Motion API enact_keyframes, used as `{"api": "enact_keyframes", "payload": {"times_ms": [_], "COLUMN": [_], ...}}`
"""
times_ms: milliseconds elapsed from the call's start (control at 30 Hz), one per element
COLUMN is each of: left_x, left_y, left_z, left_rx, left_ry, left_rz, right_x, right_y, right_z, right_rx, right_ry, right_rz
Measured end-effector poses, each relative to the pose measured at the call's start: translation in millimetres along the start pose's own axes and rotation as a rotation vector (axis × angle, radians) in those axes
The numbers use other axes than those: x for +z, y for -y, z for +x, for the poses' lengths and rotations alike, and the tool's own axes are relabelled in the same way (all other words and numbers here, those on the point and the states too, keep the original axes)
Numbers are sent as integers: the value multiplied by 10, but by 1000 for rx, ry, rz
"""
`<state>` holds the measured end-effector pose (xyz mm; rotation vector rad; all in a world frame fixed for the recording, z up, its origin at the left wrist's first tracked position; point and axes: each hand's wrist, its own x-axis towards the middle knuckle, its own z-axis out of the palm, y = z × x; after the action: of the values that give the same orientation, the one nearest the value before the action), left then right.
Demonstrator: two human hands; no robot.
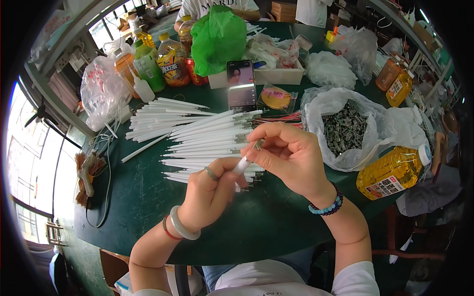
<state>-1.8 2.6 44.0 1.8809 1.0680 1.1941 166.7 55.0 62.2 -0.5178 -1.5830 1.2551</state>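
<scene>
My left hand (212, 190) is closed around a slim white tube (241, 166) and tilts its upper end toward my right hand (291, 155). With thumb and forefinger, my right hand pinches a small metal part (258, 144) at that end. Whether the part is joined to the tube, I cannot tell. Behind and below both hands lies a spread pile of similar white tubes (197, 142), many with metal bits at their right ends. A second bundle of white tubes (153, 118) lies farther left.
To the right, an open plastic bag (316, 116) holds many small dark parts (345, 129), beside a yellow-filled bottle (390, 172). A phone (241, 89) stands against a white box (281, 76). Red wires (284, 118) lie behind my right hand. Drink bottles (173, 61) and a green bag (218, 39) line the back left.
</scene>
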Motion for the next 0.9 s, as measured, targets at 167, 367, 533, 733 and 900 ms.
{"api": "enact_keyframes", "payload": {"times_ms": [167,367,533,733,900], "left_x": [7,-45,-37,-33,-15], "left_y": [-13,-26,-35,-50,-7], "left_z": [4,7,13,11,8], "left_rx": [-74,-192,-147,-145,-67], "left_ry": [26,55,44,11,14], "left_rz": [-76,-186,-122,-89,-60], "right_x": [-46,32,47,27,40], "right_y": [24,8,-5,7,-57], "right_z": [17,-36,-11,-27,-30], "right_rx": [123,-45,66,-96,-256], "right_ry": [14,-55,-133,-69,-126], "right_rz": [45,-95,177,-160,-268]}}
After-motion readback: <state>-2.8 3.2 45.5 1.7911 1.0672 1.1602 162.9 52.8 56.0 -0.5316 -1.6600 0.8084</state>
